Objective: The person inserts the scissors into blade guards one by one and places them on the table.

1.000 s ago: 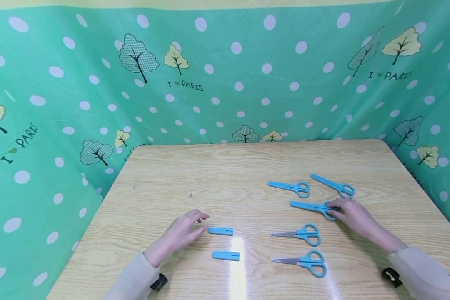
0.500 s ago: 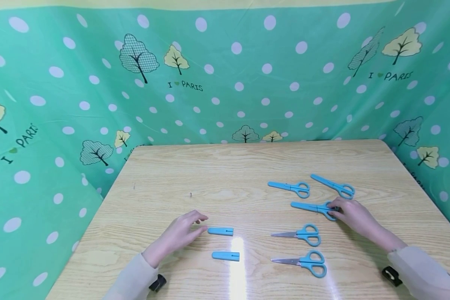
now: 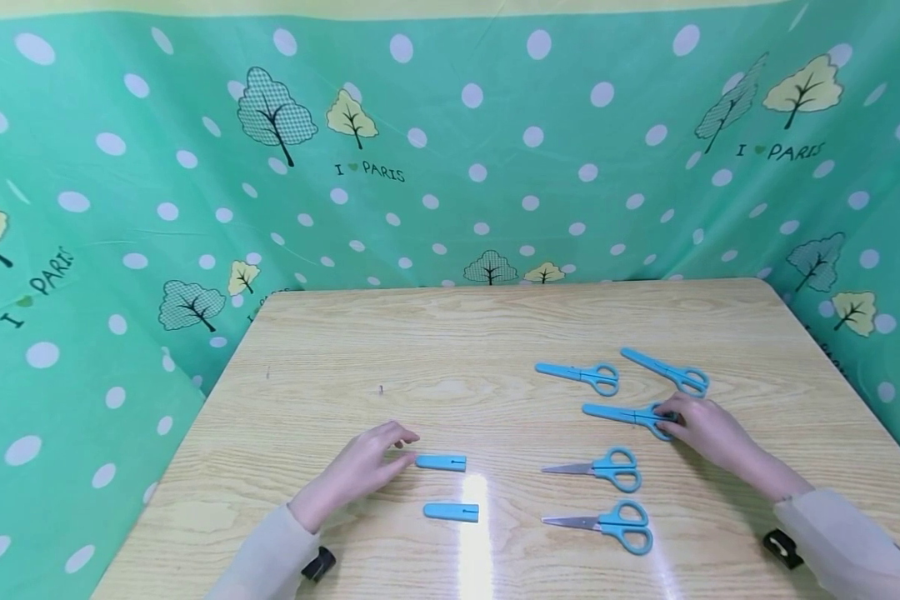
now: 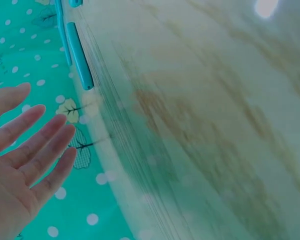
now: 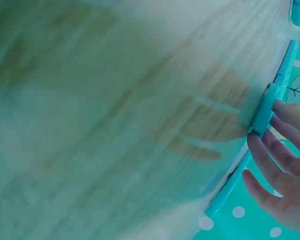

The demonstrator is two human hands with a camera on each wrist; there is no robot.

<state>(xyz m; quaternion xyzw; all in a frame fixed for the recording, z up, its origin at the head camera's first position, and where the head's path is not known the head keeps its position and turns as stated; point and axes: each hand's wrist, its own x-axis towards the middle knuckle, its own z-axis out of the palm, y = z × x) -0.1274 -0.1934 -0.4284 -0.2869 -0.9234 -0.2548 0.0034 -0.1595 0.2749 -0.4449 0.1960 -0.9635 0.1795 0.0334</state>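
In the head view, my right hand point(image 3: 705, 429) pinches the handle loops of a pair of blue scissors point(image 3: 617, 412) whose blades sit in a blue cover. The right wrist view shows the thumb and fingers at that handle point(image 5: 265, 111). My left hand point(image 3: 360, 467) is at the left, fingers loosely bent and holding nothing. Its thumb tip is right by the end of a loose blue blade cover point(image 3: 441, 462). A second loose cover point(image 3: 452, 512) lies nearer the front. The left wrist view shows the left palm point(image 4: 20, 185) with its fingers spread.
Two bare-bladed scissors, one upper point(image 3: 622, 471) and one lower point(image 3: 624, 527), lie with blades pointing left. Farther back are two covered scissors, the left one point(image 3: 581, 377) and the angled right one point(image 3: 667, 372). A green dotted cloth point(image 3: 495, 200) hangs behind the wooden table point(image 3: 345, 333).
The covered scissors in my right hand have shifted very slightly to the right. My left hand has hardly moved.
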